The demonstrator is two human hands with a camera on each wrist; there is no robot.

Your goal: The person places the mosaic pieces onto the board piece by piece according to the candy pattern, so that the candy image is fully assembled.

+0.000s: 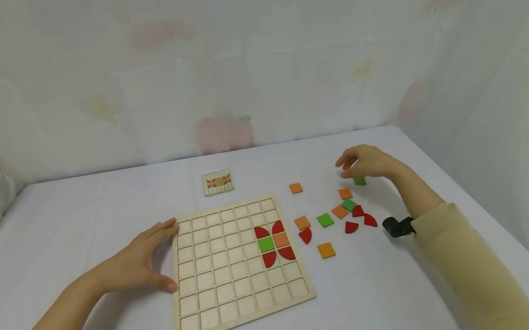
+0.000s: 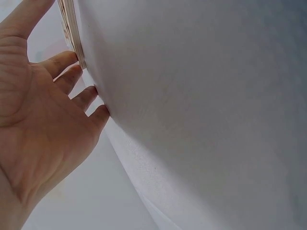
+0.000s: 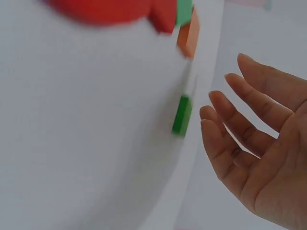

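Head view first: a square pale wooden grid board (image 1: 234, 285) is lying on a white cloth-covered table (image 1: 70, 219), carrying a small cluster of red quarter-circle, green and orange tiles (image 1: 274, 242) near its right edge. The person's left hand (image 1: 139, 261) is resting flat against the board's left edge, fingers straight and relaxed, gripping nothing. The right hand (image 1: 367, 162) is hovering over a small green square tile (image 1: 360, 180) at the far right, fingers loosely bent, not closed around it. Loose orange, green and red tiles (image 1: 340, 216) are lying scattered between board and right hand, and a small pattern card (image 1: 217, 181) is sitting beyond the board. Left wrist view: the left hand's (image 2: 43, 120) outstretched fingertips (image 2: 64, 60) are touching the board's layered wooden edge (image 2: 72, 28). Right wrist view: the right hand (image 3: 268, 163) is spread open, fingers apart, just beside the green square tile (image 3: 182, 115), which is lying on the cloth, not touching it; blurred red, green and orange pieces (image 3: 163, 17) are showing farther off.
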